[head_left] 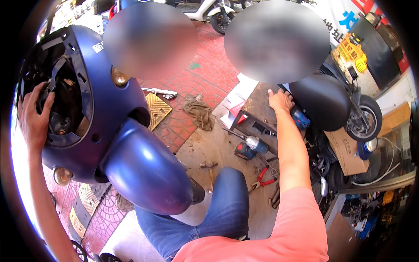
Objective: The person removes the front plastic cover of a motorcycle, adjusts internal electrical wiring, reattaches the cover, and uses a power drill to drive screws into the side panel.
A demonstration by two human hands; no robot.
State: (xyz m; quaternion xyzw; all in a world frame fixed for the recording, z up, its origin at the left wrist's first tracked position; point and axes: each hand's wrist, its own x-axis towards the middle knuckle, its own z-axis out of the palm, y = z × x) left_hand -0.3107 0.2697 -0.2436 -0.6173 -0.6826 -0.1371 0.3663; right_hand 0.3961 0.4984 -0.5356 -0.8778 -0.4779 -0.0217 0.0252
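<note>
**Left hand in scooter headlight cavity, right hand on low table**

We see the left hand (32, 115) reaching into the open headlight cavity (59, 94) of a blue scooter front cover (109, 100). Fingers curl over the cavity's left rim, loosely bent, gripping the edge; nothing separate held that we can tell. Dark wiring and brackets sit just right of the fingertips inside the opening. Below that hand, a round amber indicator lamp (62, 175) on the cover; a second lamp (119, 77) sits up and right of it. The blue front mudguard (146, 168) bulges down between the two arms.

Right hand (280, 100) is well apart from the left, arm stretched out, palm down and fingers spread flat on a dirty low table (257, 107). It holds nothing. Just right of it, a black scooter seat (323, 100) and a small blue object (300, 118), touching or nearly so, we cannot tell which. Nearer to us than the right hand, on the concrete: a blue cordless drill (251, 146), red-handled pliers (263, 177), a hammer (210, 168). Left of the table, a crumpled rag (200, 111) on red paving. Our jeans-clad knee (227, 196) sits between the arms.
</note>
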